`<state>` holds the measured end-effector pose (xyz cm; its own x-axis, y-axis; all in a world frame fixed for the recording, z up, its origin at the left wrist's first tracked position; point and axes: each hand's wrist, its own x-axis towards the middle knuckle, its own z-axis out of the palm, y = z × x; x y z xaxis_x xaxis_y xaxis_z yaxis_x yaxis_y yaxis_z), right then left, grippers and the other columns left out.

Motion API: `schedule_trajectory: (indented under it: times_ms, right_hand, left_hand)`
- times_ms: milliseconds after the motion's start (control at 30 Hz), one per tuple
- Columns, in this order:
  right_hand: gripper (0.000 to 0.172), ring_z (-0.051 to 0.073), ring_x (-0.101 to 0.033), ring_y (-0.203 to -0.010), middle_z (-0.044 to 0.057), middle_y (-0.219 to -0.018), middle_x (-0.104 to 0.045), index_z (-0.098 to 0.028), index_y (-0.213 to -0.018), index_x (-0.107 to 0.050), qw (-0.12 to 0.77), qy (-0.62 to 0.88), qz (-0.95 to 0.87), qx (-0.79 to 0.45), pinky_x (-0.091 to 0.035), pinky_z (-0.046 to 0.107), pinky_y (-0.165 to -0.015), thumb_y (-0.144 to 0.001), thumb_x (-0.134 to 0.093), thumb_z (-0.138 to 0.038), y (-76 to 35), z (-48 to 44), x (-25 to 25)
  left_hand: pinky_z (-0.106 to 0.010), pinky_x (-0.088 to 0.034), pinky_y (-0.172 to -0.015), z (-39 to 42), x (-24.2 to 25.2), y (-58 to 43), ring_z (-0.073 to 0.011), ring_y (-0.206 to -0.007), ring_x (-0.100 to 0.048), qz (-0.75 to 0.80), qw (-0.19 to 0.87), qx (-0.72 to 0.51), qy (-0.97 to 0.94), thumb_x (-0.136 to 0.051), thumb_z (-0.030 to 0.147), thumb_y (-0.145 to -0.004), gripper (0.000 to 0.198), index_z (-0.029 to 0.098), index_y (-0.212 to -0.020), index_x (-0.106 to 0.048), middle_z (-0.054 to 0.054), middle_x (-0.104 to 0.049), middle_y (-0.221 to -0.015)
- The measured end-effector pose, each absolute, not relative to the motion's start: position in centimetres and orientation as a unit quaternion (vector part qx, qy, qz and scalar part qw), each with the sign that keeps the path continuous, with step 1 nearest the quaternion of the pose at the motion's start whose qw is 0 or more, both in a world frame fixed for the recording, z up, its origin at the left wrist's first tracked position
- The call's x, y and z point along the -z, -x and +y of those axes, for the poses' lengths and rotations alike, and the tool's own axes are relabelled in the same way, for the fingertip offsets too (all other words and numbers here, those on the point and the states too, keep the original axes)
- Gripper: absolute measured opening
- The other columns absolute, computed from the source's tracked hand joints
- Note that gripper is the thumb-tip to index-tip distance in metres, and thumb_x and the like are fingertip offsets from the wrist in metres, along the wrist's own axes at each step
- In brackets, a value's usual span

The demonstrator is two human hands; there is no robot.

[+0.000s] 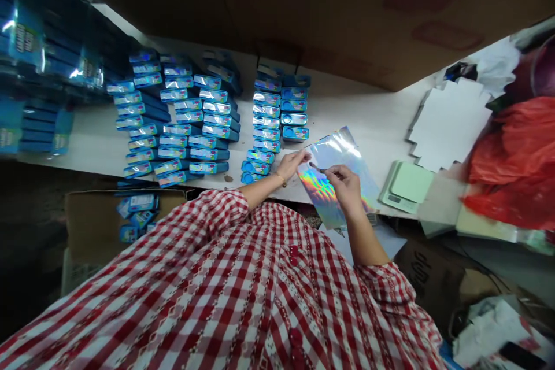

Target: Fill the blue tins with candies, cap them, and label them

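Note:
A shiny holographic sheet (336,153) lies on the white table, its near end reaching past the front edge. My left hand (292,166) is at the sheet's left edge, fingers together; whether something small is between the fingertips cannot be made out. Above the sheet, my right hand (346,184) pinches a thin dark tool (318,169), whose tip points left toward my left hand. Just left of my hands, small blue boxes (266,122) stand in two columns, the nearest one close to my left wrist.
More blue box rows (214,120) stand farther left. A green scale (407,186), flattened white cardboard (451,121) and a red plastic bag (515,162) are at right. A large brown carton (325,11) spans the back. An open carton (91,225) sits below left.

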<state>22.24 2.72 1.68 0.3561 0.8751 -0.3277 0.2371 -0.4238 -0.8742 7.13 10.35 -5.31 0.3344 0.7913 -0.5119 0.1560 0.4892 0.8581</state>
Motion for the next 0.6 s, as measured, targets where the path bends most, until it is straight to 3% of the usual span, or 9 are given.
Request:
schedule_trajectory:
  times_ms: [100, 167, 233, 367, 600]
  right_hand:
    - [0.024, 0.011, -0.050, -0.052, -0.003, -0.055, -0.056, -0.018, -0.065, -0.061, 0.426, 0.715, -0.229, -0.505, -0.038, 0.023, -0.050, -0.060, -0.069, -0.040, -20.0, 2.9, -1.3]
    - [0.025, 0.010, -0.049, -0.050, -0.003, -0.054, -0.056, -0.018, -0.064, -0.061, 0.436, 0.698, -0.176, -0.539, -0.036, 0.022, -0.048, -0.056, -0.072, -0.038, -18.3, 2.9, -1.1]
    - [0.025, 0.009, -0.048, -0.049, -0.003, -0.053, -0.056, -0.017, -0.064, -0.062, 0.443, 0.688, -0.150, -0.555, -0.034, 0.021, -0.046, -0.054, -0.073, -0.038, -16.3, 2.7, -0.8]
    - [0.025, 0.008, -0.044, -0.048, -0.004, -0.053, -0.055, -0.017, -0.064, -0.064, 0.447, 0.698, -0.156, -0.537, -0.032, 0.021, -0.046, -0.054, -0.073, -0.039, -11.4, 2.5, 0.1]
    - [0.034, 0.011, -0.048, -0.058, -0.002, -0.060, -0.060, -0.014, -0.070, -0.067, 0.447, 0.723, -0.209, -0.483, -0.041, 0.025, -0.059, -0.062, -0.067, -0.047, -4.5, 3.6, 2.3]
  left_hand:
    - [-0.032, -0.046, -0.082, 9.1, 3.5, -4.3, -0.0156, -0.083, -0.063, 0.492, 0.766, -0.230, -0.343, -0.058, 0.046, -0.079, 0.040, 0.011, -0.097, -0.065, -0.009, -0.068, -0.090]
    - [-0.030, -0.046, -0.080, 8.6, 2.8, -2.2, -0.0122, -0.078, -0.061, 0.499, 0.760, -0.239, -0.341, -0.073, 0.035, -0.066, 0.040, 0.012, -0.097, -0.065, -0.005, -0.066, -0.085]
    - [-0.028, -0.045, -0.077, 8.3, 2.3, 0.1, -0.0099, -0.073, -0.058, 0.511, 0.742, -0.249, -0.355, -0.076, 0.024, -0.060, 0.041, 0.012, -0.097, -0.065, -0.002, -0.063, -0.080]
    - [-0.025, -0.044, -0.069, 8.4, 1.4, 5.6, -0.0086, -0.065, -0.056, 0.515, 0.718, -0.233, -0.407, -0.069, 0.018, -0.064, 0.038, 0.013, -0.101, -0.062, 0.002, -0.060, -0.071]
    - [-0.021, -0.040, -0.058, 10.8, 1.9, 11.7, -0.0084, -0.055, -0.051, 0.552, 0.641, -0.172, -0.505, -0.063, 0.015, -0.068, 0.028, 0.015, -0.094, -0.055, 0.007, -0.055, -0.059]
